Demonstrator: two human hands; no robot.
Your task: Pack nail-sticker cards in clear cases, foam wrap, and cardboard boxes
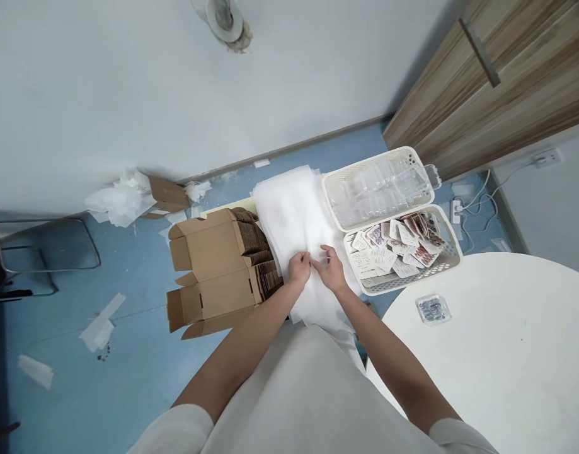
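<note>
A stack of thin white wrapping sheets (289, 214) lies in front of me. Over it, my left hand (299, 267) is closed in a pinch; whatever is between its fingertips is too small to make out. Beside it, my right hand (331, 270) has thumb and index finger apart, the thumb reaching close to the left fingertips. Left of the sheets are unfolded brown cardboard boxes (218, 252), packed upright in a row. To the right, one white basket (334, 208) holds clear plastic boxes (384, 183). A nearer basket (407, 285) contains many printed cards (386, 255).
A round white table (497, 353) at right bears a small clear box with bluish contents (433, 309). Crumpled white sheets (121, 202) and a carton (166, 194) lie by the wall. A metal-framed chair (48, 246), paper scraps (100, 325) and cables (478, 205) are around the floor.
</note>
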